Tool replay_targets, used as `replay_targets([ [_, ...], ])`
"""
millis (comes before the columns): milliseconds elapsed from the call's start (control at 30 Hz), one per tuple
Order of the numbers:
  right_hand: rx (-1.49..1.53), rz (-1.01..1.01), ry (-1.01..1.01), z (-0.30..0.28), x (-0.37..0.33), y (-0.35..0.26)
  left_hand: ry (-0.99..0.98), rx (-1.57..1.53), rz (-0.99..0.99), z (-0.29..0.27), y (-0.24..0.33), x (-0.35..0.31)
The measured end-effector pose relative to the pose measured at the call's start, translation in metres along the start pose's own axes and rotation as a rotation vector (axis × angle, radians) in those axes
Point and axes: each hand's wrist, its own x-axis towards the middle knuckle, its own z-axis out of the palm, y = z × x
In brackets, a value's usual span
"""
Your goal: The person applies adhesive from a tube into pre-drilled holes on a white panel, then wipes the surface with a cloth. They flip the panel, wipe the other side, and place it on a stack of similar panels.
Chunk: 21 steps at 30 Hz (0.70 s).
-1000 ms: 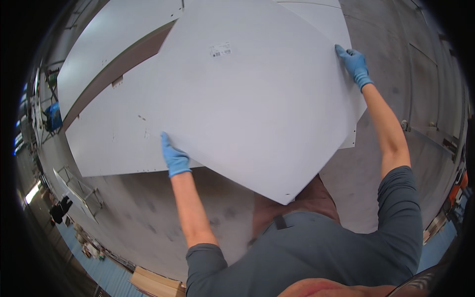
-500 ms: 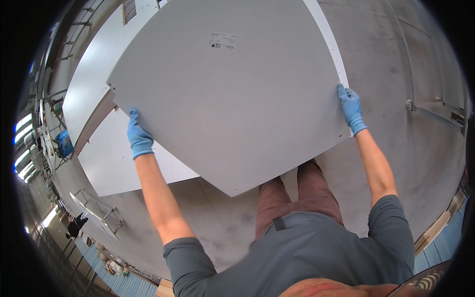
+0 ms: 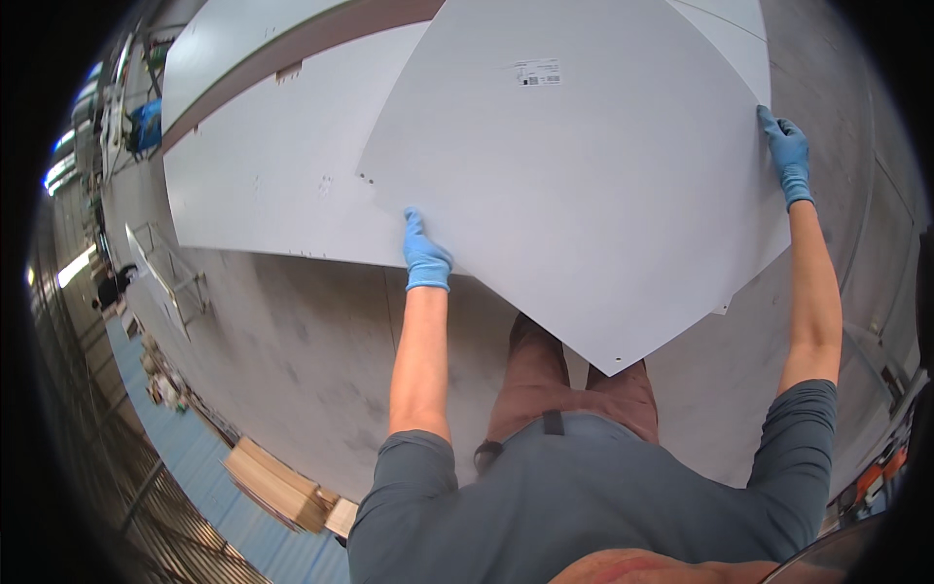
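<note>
A large flat grey panel (image 3: 574, 195) with a printed white label (image 3: 538, 73) is held tilted before me, one corner pointing toward my legs. On its left edge my left hand (image 3: 425, 253), in a blue glove, is closed, with the fingers hidden beneath. My gloved right hand (image 3: 786, 158) grips the opposite edge, farther out. Small holes show near the panel's corners. Under and behind it lies a white panel (image 3: 282, 165), partly covered; whether the two touch cannot be made out.
Another white panel (image 3: 229, 54) lies farther back, past a brownish gap. A metal-framed rack (image 3: 170, 277) stands at the left, with a person (image 3: 114, 287) beyond it. Stacked boards (image 3: 277, 482) lie at the lower left. A blue bag (image 3: 146, 125) hangs at the far left.
The grey panel and both my hands have moved right in the picture, and the view has turned. More of the white panel now shows to the left. My grip looks the same.
</note>
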Motion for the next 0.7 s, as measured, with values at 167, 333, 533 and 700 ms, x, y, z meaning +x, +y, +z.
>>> replay_targets([
  [167, -0.048, -0.104, -0.089, 0.019, 0.025, -0.023, 0.091, -0.079, 0.006, -0.029, -0.036, -0.032],
  [333, -0.122, -0.217, -0.162, 0.04, 0.037, -0.054, 0.052, -0.091, -0.129, -0.052, -0.071, -0.077],
  [533, -0.195, -0.215, -0.184, 0.072, 0.042, -0.089, 0.227, 0.03, -0.281, -0.072, -0.1, -0.103],
  [700, -0.223, -0.226, -0.177, 0.088, 0.045, -0.1, 0.214, 0.097, -0.378, -0.077, -0.111, -0.119],
])
